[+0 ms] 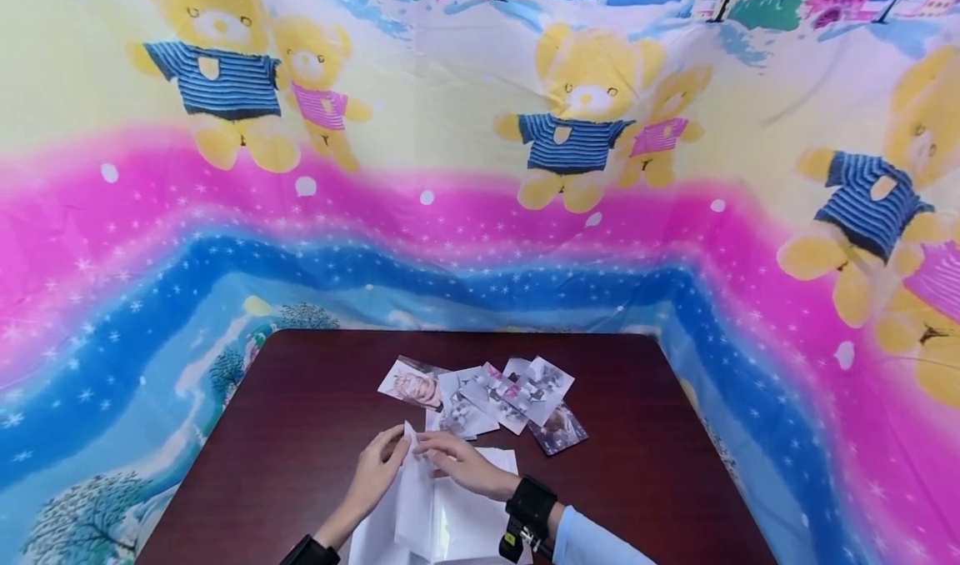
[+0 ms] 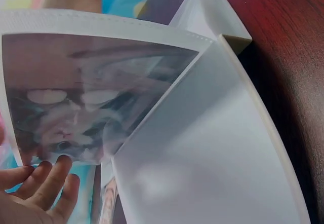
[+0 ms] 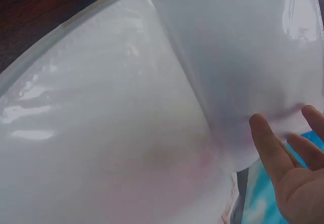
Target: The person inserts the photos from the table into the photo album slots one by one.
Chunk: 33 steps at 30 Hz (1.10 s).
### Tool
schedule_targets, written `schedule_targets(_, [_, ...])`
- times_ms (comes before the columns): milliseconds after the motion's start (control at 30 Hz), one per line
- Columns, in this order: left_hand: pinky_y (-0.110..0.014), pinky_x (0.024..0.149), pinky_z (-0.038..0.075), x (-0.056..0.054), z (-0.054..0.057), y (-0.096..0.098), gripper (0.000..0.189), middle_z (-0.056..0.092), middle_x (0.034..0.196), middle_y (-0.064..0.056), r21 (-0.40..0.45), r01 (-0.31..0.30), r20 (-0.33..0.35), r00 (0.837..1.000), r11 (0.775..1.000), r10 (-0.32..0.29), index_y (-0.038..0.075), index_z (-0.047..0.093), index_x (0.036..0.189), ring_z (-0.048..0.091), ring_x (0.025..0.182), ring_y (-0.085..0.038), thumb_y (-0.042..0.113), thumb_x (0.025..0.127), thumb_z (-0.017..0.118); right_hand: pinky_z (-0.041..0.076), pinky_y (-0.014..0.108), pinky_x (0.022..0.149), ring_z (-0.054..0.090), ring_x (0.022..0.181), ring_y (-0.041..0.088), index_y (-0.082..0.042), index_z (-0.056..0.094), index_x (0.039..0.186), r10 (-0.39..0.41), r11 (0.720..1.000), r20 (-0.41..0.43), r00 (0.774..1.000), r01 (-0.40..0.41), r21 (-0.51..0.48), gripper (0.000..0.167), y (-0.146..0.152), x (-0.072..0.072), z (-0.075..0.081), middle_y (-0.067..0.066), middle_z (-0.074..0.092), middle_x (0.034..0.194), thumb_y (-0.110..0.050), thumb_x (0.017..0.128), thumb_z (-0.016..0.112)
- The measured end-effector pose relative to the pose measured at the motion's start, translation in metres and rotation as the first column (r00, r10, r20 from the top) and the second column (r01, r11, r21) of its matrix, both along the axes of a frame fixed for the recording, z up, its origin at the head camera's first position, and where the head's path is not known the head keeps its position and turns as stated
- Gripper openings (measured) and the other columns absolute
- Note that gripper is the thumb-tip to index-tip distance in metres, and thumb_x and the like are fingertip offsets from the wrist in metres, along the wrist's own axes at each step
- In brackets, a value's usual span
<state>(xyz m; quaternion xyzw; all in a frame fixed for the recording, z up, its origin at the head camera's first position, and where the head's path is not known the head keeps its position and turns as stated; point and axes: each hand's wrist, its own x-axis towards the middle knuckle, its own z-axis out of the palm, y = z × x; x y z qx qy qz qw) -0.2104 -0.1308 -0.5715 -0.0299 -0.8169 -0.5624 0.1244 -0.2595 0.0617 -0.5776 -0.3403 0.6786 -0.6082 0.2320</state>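
A photo album [image 1: 480,511] with white, clear-sleeved pages lies open at the table's front, and one page [image 1: 414,502] stands raised from it. My left hand [image 1: 375,467] pinches the far edge of this page. In the left wrist view its fingertips [image 2: 63,163] are at the border of the sleeve, whose window looks dark with blurry pale shapes. From the right, my right hand [image 1: 467,465] reaches to the same page near its far corner. The right wrist view has its spread fingers [image 3: 268,145] fairly straight, one fingertip against the glossy sleeve.
Several loose photo prints [image 1: 487,394] lie overlapping just beyond the album on the dark brown table [image 1: 300,398]. A cloth printed with teddy bears [image 1: 577,132] hangs behind and around the table. Each wrist wears a black strap [image 1: 531,505].
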Motion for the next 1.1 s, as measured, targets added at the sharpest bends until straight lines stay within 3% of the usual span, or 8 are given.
schedule_targets(167, [-0.025,0.067,0.053,0.000,-0.003,-0.013,0.036,0.070,0.101,-0.017,0.018,-0.025,0.030,0.999,1.000,0.025,-0.008,0.062,0.122,0.070,0.080,-0.020,0.002,0.088,0.067,0.046,0.033,0.100,0.040,0.136,0.034,0.003,0.063,0.126,-0.017,0.992,-0.297,0.955,0.053,0.113,0.030,-0.002,0.005,-0.003,0.019,0.044,0.147,-0.008,0.102,0.048])
schedule_targets(300, [-0.025,0.066,0.053,0.000,-0.007,-0.021,0.038,0.070,0.096,-0.016,-0.033,-0.079,0.049,0.996,0.996,0.080,-0.010,0.063,0.120,0.069,0.079,-0.021,-0.003,0.083,0.067,0.043,0.033,0.102,0.041,0.136,0.033,-0.001,0.064,0.125,0.011,0.982,-0.429,0.903,0.071,0.173,0.029,0.000,0.007,-0.008,0.019,0.045,0.147,-0.011,0.102,0.049])
schedule_targets(367, [-0.025,0.066,0.053,0.001,-0.010,-0.024,0.039,0.070,0.096,-0.018,-0.036,-0.095,0.055,0.994,0.995,0.096,-0.012,0.062,0.120,0.069,0.078,-0.022,-0.005,0.082,0.066,0.041,0.035,0.105,0.042,0.136,0.031,-0.003,0.064,0.125,0.041,0.971,-0.502,0.864,0.083,0.223,0.029,0.001,0.008,-0.011,0.018,0.045,0.147,-0.012,0.102,0.049])
schedule_targets(500, [-0.024,0.066,0.052,0.005,-0.017,-0.030,0.043,0.069,0.097,-0.021,-0.040,-0.143,0.075,0.986,0.989,0.146,-0.012,0.060,0.123,0.066,0.077,-0.019,-0.005,0.081,0.067,0.036,0.039,0.110,0.044,0.135,0.028,-0.005,0.064,0.126,0.110,0.943,-0.658,0.745,0.130,0.305,0.029,0.002,0.012,-0.016,0.016,0.047,0.147,-0.013,0.102,0.050])
schedule_targets(567, [-0.024,0.064,0.051,0.007,-0.022,-0.032,0.045,0.069,0.099,-0.023,-0.043,-0.163,0.085,0.982,0.986,0.166,-0.012,0.059,0.124,0.065,0.076,-0.018,-0.005,0.080,0.067,0.035,0.038,0.110,0.044,0.134,0.027,-0.006,0.064,0.126,0.130,0.935,-0.682,0.720,0.139,0.325,0.029,0.003,0.013,-0.018,0.016,0.048,0.146,-0.013,0.101,0.051])
schedule_targets(733, [-0.024,0.061,0.049,0.008,-0.037,-0.036,0.046,0.067,0.103,-0.027,-0.048,-0.185,0.100,0.977,0.981,0.189,-0.009,0.057,0.126,0.062,0.073,-0.016,-0.009,0.081,0.065,0.036,0.036,0.110,0.046,0.133,0.026,-0.007,0.065,0.125,0.150,0.921,-0.689,0.709,0.153,0.357,0.028,0.006,0.015,-0.024,0.013,0.052,0.143,-0.015,0.102,0.051])
schedule_targets(867, [-0.030,0.067,0.052,0.009,-0.050,-0.036,0.039,0.066,0.103,-0.025,-0.128,-0.206,0.066,0.974,0.970,0.215,-0.006,0.062,0.119,0.065,0.078,-0.022,-0.010,0.080,0.065,0.035,0.036,0.111,0.047,0.132,0.028,-0.007,0.066,0.123,0.176,0.914,-0.702,0.690,0.150,0.377,0.027,0.007,0.014,-0.032,0.012,0.054,0.140,-0.015,0.102,0.052])
schedule_targets(1100, [-0.053,0.079,0.046,0.013,-0.068,-0.030,0.030,0.064,0.112,-0.024,-0.396,-0.245,-0.110,0.970,0.885,0.219,0.001,0.075,0.102,0.059,0.093,-0.041,-0.008,0.075,0.067,0.035,0.036,0.111,0.049,0.130,0.029,-0.008,0.067,0.123,0.197,0.902,-0.712,0.674,0.161,0.401,0.027,0.005,0.013,-0.040,0.011,0.057,0.137,-0.016,0.101,0.053])
